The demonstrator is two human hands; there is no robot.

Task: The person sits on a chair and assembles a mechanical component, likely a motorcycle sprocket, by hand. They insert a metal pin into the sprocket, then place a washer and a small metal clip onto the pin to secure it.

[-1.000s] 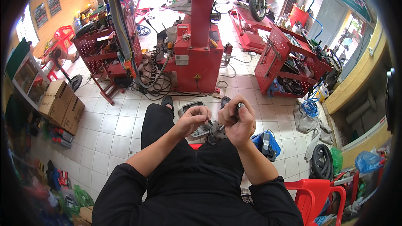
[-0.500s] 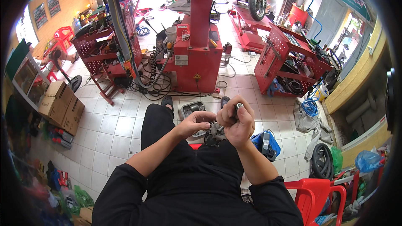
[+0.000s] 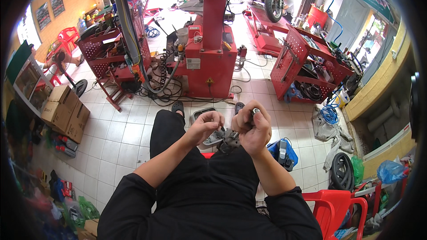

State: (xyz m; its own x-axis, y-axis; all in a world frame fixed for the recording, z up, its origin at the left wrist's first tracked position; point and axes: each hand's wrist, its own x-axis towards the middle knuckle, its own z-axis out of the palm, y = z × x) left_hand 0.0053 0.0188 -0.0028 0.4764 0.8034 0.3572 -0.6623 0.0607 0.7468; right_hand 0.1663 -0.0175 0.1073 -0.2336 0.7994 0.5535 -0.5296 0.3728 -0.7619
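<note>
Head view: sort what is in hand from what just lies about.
In hand:
left hand
right hand gripping a small metal part
grey metal assembly

Lying about:
red machine
cardboard boxes
blue bag
red plastic chair

The left hand (image 3: 205,126) slides lower and away from the right hand (image 3: 251,126), opening a gap. The grey metal part (image 3: 231,138) now shows between them
</note>
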